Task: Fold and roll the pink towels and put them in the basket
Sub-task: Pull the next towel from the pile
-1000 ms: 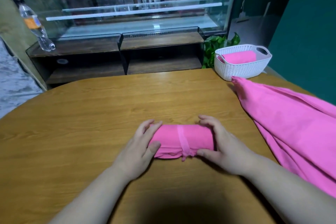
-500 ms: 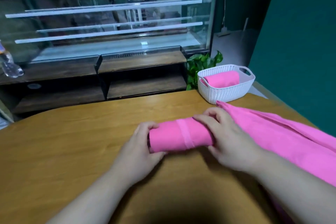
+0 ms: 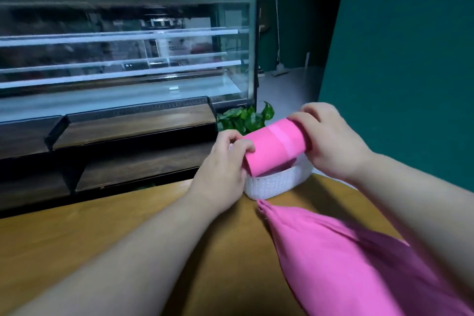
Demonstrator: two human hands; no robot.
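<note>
A rolled pink towel [image 3: 274, 147] hangs in the air just above the white woven basket [image 3: 277, 183] at the table's far edge. My left hand [image 3: 225, 161] grips the roll's left end and my right hand [image 3: 331, 141] grips its right end. The roll tilts, its right end higher. The roll hides most of the basket's inside. An unfolded pink towel [image 3: 346, 259] lies spread on the wooden table [image 3: 128, 233] in front of the basket, running to the lower right.
A green potted plant [image 3: 246, 117] stands just behind the basket. Beyond the table is a glass display case [image 3: 123, 59] on dark wooden shelves. A teal wall [image 3: 410, 59] closes off the right side.
Both hands have lifted the rolled towel off the table's middle and carried it away and to the right, over the basket. The view has followed.
</note>
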